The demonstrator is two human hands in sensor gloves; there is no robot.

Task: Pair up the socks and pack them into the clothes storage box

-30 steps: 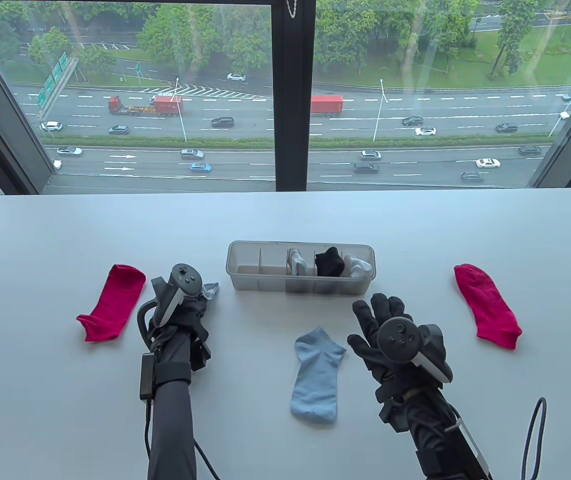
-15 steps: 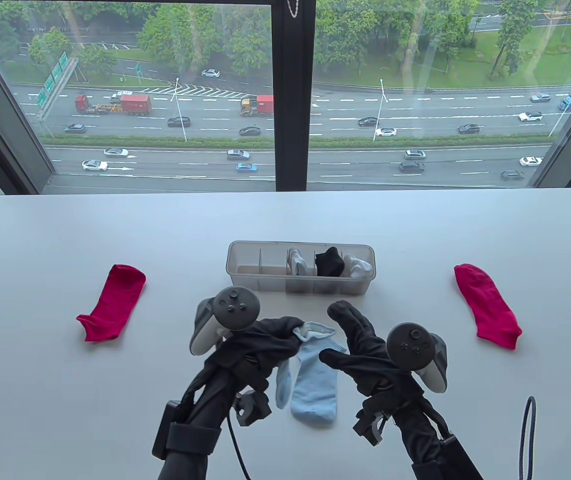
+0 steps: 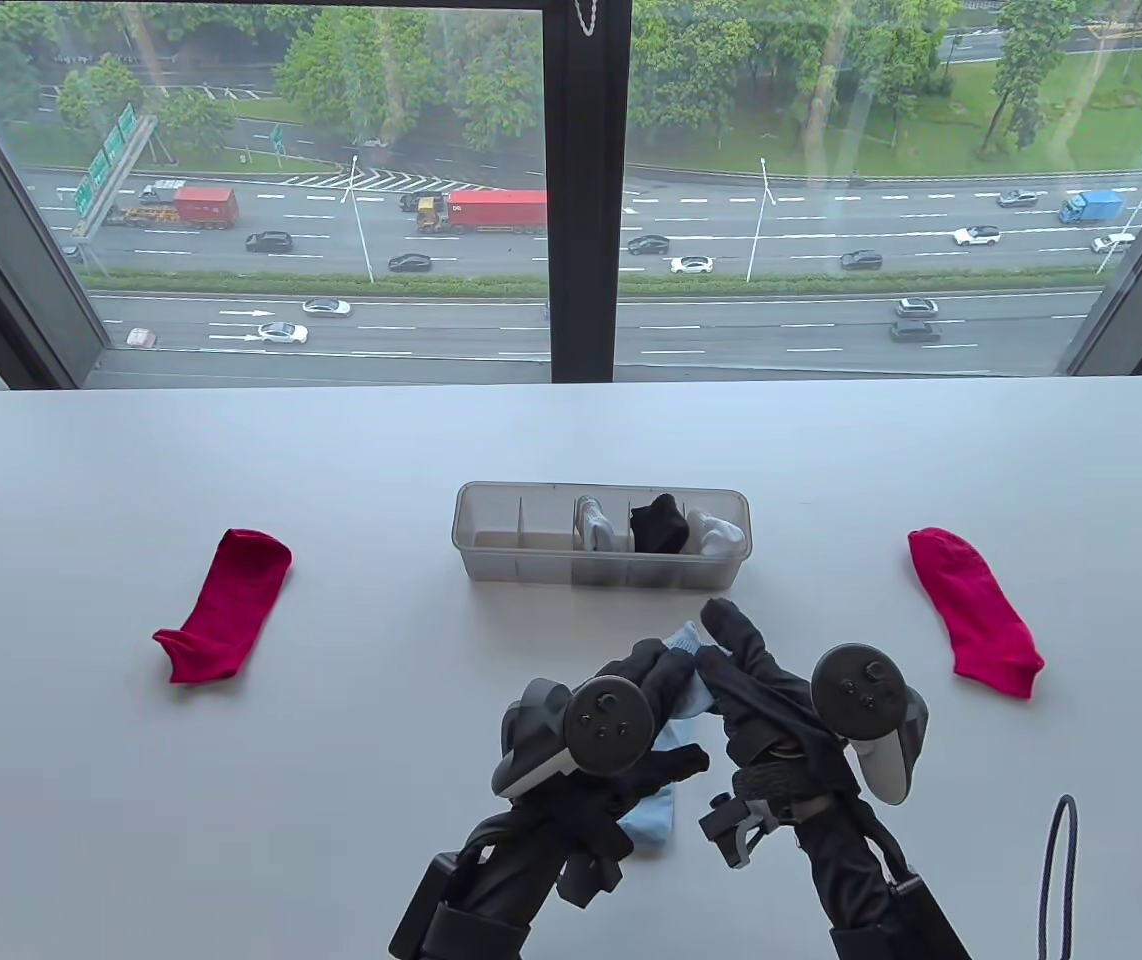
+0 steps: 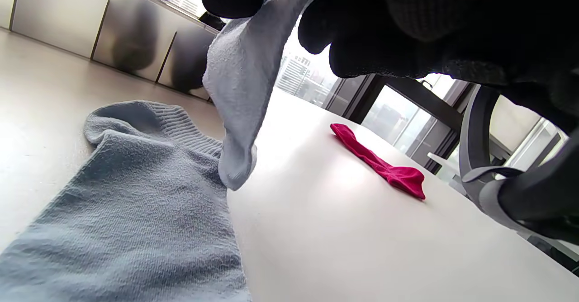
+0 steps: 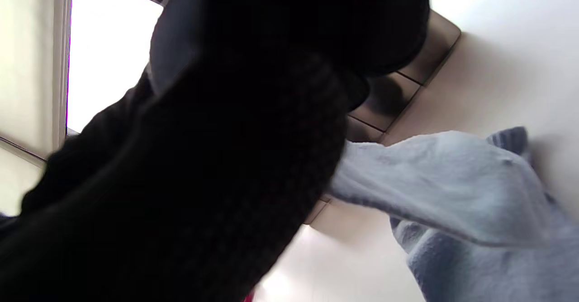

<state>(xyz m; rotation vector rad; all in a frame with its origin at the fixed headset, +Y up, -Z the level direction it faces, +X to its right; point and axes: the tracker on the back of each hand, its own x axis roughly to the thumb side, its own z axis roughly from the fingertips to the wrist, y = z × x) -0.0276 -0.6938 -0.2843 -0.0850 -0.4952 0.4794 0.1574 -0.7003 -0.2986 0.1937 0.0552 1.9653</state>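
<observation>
- Socks first: the left hand (image 3: 631, 735) has carried one light-blue sock (image 4: 244, 89) across the bench (image 3: 331, 450) from beside the red sock on the left (image 3: 226, 605), and now dangles it, pinched in its grip, over the second light-blue sock (image 4: 131, 220) lying flat near the front edge.
- The right hand (image 3: 761, 690) has closed in from the side; its fingers meet the held sock's cuff, but whether they pinch it cannot be told.
- That brings the blue pair together, so matching looks nearly done; folding and packing remain.
- The clothes storage box (image 3: 601, 575) stands just beyond the hands, its left compartments free.
- The other red sock (image 3: 976, 610) lies well apart on the right, unpaired.
</observation>
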